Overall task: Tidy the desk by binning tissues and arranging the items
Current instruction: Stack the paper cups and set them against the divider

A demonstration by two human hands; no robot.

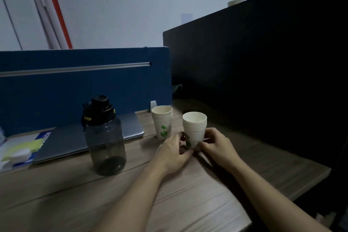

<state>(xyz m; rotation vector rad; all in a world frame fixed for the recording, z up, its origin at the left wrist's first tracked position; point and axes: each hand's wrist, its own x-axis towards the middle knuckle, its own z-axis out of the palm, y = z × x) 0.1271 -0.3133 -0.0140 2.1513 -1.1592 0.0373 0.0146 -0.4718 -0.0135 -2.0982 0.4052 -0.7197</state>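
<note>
Item 1: nearer cup stack (pixel 194 128). Nested white paper cups with a green leaf print, upright on the desk (pixel 188 194), right of centre. Gripped low on both sides: left hand (pixel 174 153) curls round the left of the base, right hand (pixel 219 147) curls round the right, fingertips nearly meeting in front.

Item 2: farther cup stack (pixel 162 121). Same kind, upright, just beside and behind item 1, untouched.

Item 3: dark water bottle (pixel 104 137). Black lid, upright, well left of the cups, standing in front of a closed laptop (pixel 75 139).

Item 4: papers and a white lidded object at the far left edge, partly cut off. No tissues and no bin visible in this view.

Stage, as judged: arranging the cups, probably setting item 1 next to or onto item 2.

Risks:
- The hold is at the base only, so the tall, light stack may tip if moved quickly.
- Squeezing could crease the outer cup.
- Item 2 stands close, and a sideways nudge from the left knuckles could knock it over.
- Dim light makes the edges harder to judge.
</note>
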